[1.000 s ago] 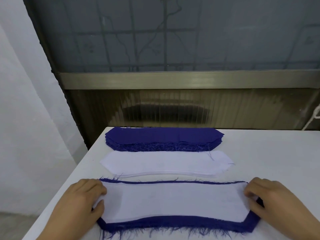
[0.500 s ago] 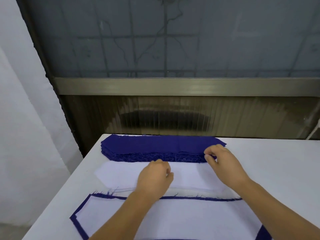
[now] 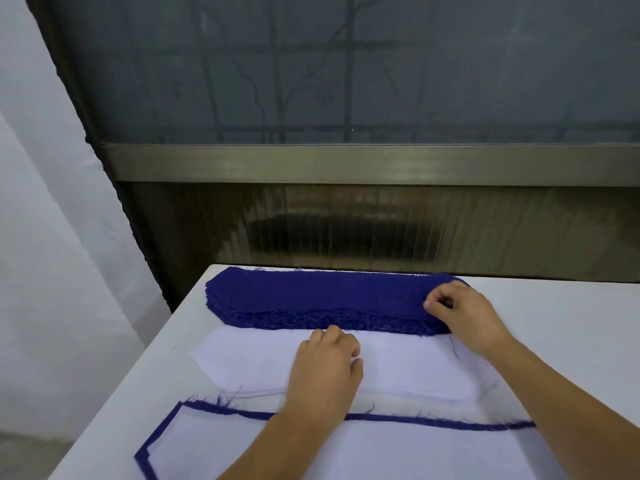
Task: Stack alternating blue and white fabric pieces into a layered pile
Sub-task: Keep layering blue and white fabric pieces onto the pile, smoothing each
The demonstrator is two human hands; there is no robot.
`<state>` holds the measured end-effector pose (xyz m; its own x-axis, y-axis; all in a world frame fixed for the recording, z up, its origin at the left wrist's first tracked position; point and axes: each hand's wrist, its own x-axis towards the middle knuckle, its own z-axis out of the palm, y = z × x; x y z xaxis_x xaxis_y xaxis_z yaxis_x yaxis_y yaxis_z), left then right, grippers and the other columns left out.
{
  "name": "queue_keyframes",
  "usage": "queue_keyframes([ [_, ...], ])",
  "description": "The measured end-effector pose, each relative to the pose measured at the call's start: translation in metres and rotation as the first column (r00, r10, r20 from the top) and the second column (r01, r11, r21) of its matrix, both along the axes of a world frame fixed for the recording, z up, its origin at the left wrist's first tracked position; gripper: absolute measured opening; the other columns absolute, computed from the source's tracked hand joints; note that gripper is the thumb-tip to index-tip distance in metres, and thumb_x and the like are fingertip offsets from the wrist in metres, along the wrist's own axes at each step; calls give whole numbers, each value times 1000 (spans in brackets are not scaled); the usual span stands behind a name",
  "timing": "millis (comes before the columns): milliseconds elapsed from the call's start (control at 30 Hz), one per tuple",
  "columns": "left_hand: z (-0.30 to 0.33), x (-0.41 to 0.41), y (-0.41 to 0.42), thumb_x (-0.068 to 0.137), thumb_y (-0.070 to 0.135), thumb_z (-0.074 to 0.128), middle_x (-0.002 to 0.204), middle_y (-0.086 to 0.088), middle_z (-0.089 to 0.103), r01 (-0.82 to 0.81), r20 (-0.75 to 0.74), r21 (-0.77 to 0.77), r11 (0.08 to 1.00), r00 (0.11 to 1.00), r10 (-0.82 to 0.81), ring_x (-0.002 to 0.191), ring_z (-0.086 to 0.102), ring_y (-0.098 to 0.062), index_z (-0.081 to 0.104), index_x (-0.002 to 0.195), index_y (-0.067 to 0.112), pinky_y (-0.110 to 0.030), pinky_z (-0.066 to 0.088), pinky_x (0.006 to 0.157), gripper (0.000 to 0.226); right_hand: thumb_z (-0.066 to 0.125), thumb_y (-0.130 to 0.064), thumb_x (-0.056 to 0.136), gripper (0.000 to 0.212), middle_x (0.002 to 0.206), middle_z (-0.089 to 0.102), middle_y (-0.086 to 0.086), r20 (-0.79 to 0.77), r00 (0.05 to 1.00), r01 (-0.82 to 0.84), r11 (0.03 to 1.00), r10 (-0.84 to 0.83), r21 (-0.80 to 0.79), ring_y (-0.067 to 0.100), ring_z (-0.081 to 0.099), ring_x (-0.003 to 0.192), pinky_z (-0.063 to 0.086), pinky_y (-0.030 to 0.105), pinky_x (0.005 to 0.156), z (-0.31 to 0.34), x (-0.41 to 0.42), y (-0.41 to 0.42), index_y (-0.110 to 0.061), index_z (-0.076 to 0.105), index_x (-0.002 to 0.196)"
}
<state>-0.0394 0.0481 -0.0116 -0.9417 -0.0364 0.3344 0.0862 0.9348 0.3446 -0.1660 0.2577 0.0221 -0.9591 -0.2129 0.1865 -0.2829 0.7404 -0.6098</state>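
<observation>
A stack of blue fabric pieces (image 3: pixel 311 296) with frayed edges lies at the back of the white table (image 3: pixel 571 323). In front of it sits a stack of white fabric pieces (image 3: pixel 249 362). Nearest me is the layered pile (image 3: pixel 214 441), a white piece on top with a blue border showing around it. My right hand (image 3: pixel 464 313) pinches the top blue piece at the stack's right end. My left hand (image 3: pixel 325 372) rests on the white stack with loosely curled fingers, its fingertips close to the blue stack's frayed front edge; it holds nothing that I can see.
The table's left edge (image 3: pixel 138 393) drops to the floor beside a pale wall. Behind the table stands a dark ribbed panel (image 3: pixel 346 230) under a metal sill and a window.
Both hands left the ends of the layered pile and reached forward. The right hand moved onto the blue stack's right end; the left hand came to the middle of the white stack.
</observation>
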Motion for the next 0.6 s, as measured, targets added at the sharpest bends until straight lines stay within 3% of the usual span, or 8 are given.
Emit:
queue_keyframes([
  [133, 13, -14, 2, 93, 26, 55, 124, 12, 48, 50, -117, 4, 999, 992, -49, 112, 41, -8, 52, 128, 28, -18, 30, 98, 35, 52, -27, 96, 22, 89, 59, -5, -24, 999, 27, 995, -25, 91, 15, 56, 84, 44, 35, 83, -2, -6, -3, -20, 63, 79],
  [233, 28, -37, 13, 96, 31, 52, 137, 10, 47, 79, -148, 70, 994, 987, -68, 127, 38, -8, 47, 137, 25, -22, 24, 109, 42, 45, -26, 99, 30, 84, 59, -2, -214, 975, 114, 970, -67, 215, 21, 53, 83, 33, 33, 77, -12, -5, -6, -16, 61, 75],
  [333, 33, -62, 21, 97, 36, 50, 142, 9, 45, 59, -115, 87, 995, 992, -49, 131, 37, -10, 42, 141, 25, -27, 26, 111, 46, 48, -20, 97, 26, 80, 58, -2, -388, 919, 147, 975, -72, 166, 21, 49, 76, 29, 31, 75, -18, -1, -5, -16, 60, 74],
  [467, 32, -82, 27, 94, 37, 53, 129, 5, 55, 47, -78, -9, 999, 996, -47, 116, 48, -15, 48, 135, 24, -30, 37, 101, 43, 44, -22, 98, 25, 76, 56, -3, -438, 899, 36, 996, 4, 84, 19, 50, 73, 35, 33, 75, -18, 3, -4, -18, 55, 76],
  [600, 24, -86, 23, 94, 24, 49, 113, 5, 60, 39, -79, -77, 996, 996, -45, 97, 53, -15, 58, 121, 24, -28, 46, 82, 29, 28, -50, 93, 35, 64, 51, -11, -334, 942, -38, 999, 28, -24, 13, 50, 61, 33, 29, 59, -16, 11, -2, -27, 44, 71],
])
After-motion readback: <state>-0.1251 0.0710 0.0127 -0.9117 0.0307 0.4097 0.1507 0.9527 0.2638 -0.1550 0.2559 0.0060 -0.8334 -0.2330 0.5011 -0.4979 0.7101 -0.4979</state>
